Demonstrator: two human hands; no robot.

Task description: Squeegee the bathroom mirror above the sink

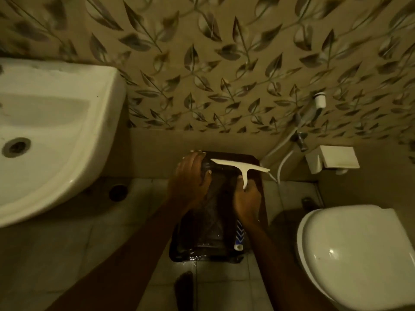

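Note:
A dark-framed mirror (211,241) stands on the floor and leans against the wall between the sink and the toilet; its glass looks wet. My left hand (190,178) grips the mirror's upper left corner. My right hand (247,202) holds the handle of a white squeegee (241,165), whose blade lies across the top of the glass. A blue and white patterned shape shows in the lower right of the glass.
A white sink (56,135) is at the left. A white toilet with its lid shut (359,257) is at the right. A hand sprayer (318,102), its hose, a tap and a white box (334,160) are on the leaf-patterned wall. My bare foot (184,286) is on the floor tiles.

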